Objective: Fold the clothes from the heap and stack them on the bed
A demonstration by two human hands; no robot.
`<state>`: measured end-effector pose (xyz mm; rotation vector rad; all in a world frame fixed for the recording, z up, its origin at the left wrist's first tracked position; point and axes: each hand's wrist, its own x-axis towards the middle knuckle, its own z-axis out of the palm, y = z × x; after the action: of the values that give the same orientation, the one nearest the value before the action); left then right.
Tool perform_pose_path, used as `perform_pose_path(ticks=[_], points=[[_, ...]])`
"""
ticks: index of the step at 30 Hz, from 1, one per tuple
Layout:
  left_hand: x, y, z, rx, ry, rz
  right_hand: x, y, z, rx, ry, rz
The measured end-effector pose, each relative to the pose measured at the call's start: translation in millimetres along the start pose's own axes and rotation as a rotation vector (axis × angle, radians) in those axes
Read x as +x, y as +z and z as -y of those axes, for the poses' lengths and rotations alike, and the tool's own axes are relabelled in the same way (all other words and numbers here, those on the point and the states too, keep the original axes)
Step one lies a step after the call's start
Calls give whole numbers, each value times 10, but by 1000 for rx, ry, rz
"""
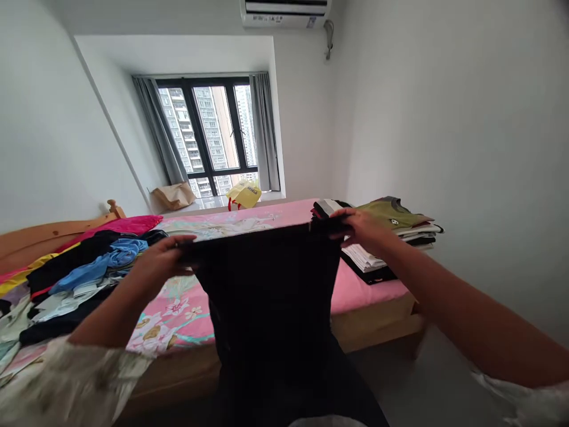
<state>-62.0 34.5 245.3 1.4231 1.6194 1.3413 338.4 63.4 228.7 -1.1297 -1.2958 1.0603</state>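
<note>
The left grip [165, 256] and the right grip [361, 228] are each closed on an upper end of a black garment [271, 290], apparently to pull that edge taut while the rest hangs before the bed [189, 323]. Darkness hides its cut, so it could be trousers or a top. Loose clothes [127, 252] sprawl at left, well apart from a folded stack [386, 216], perhaps against mixing. Beyond are pale walls [413, 107] and a curtained window [211, 130].

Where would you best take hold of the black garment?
Probably grip the black garment at both ends of its top edge, coming from either side: that edge stretches straight between the left hand and right hand, the rest hanging below.
</note>
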Motion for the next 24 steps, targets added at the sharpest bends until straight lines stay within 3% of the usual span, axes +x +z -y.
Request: perform_pose_path(ticks=[4, 7, 9, 12, 16, 18, 21, 24], points=[[329, -126, -777, -167, 225, -158, 343, 91, 567, -54, -250, -145], [398, -256, -1112, -213, 412, -171, 339, 141, 867, -110, -408, -170], [401, -305, -1239, -273, 434, -146, 299, 161, 982, -216, -457, -141], [374, -303, -1327, -279, 355, -154, 245, 155, 996, -653, -433, -116], [357, -239, -1315, -183, 291, -158, 208, 102, 770, -1316, -487, -65], [378, -215, -1283, -138, 245, -154, 203, 86, 616, -1349, -537, 71], [431, -194, -1227, -83, 167, -128, 193, 106, 422, -1154, -513, 275], [482, -183, -1158, -83, 94, -100, 136, 177, 309, -960, -454, 339]])
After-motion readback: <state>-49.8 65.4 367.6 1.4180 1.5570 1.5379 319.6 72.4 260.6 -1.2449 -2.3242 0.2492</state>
